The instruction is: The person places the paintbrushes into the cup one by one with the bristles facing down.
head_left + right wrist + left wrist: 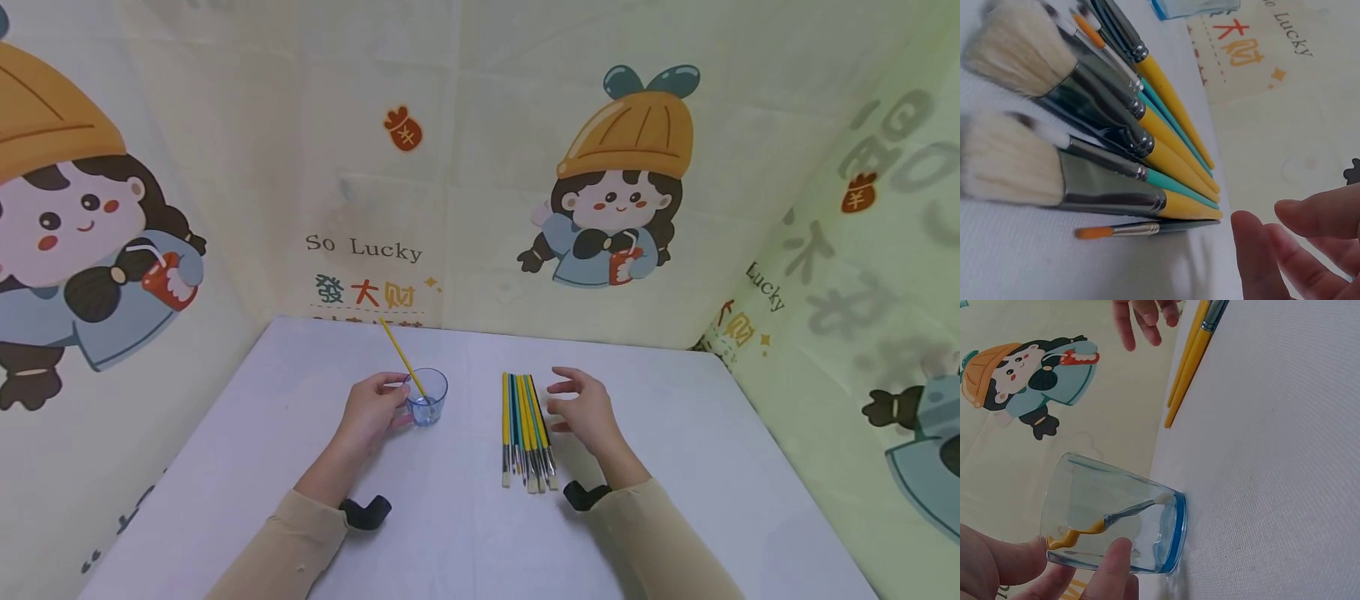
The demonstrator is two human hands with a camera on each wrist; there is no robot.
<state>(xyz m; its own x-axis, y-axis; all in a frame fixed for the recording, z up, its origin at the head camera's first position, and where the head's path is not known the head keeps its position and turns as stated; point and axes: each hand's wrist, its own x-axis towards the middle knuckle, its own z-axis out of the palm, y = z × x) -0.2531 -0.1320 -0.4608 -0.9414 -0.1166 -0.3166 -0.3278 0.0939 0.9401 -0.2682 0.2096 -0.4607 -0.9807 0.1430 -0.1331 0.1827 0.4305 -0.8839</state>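
A clear drinking glass [437, 388] with a blue base stands on the table, left of the middle. Fingers and thumb of my left hand [372, 406] hold it from the left side. Inside the glass leans a yellow-handled paintbrush [397, 344], bristles down at the bottom, its handle sticking out past the rim. To the right lies a row of several paintbrushes [527, 417] with yellow, teal and dark handles, bristle ends toward me. My right hand [588, 410] hovers just right of their handle ends, fingers loosely bent and apart, holding nothing.
A white cloth covers the table [465, 542]. Cream sheets printed with cartoon figures [622, 192] and lettering rise behind it and at both sides. Black curved pieces [366, 512] sit at both wrists, by the beige sleeves [281, 542].
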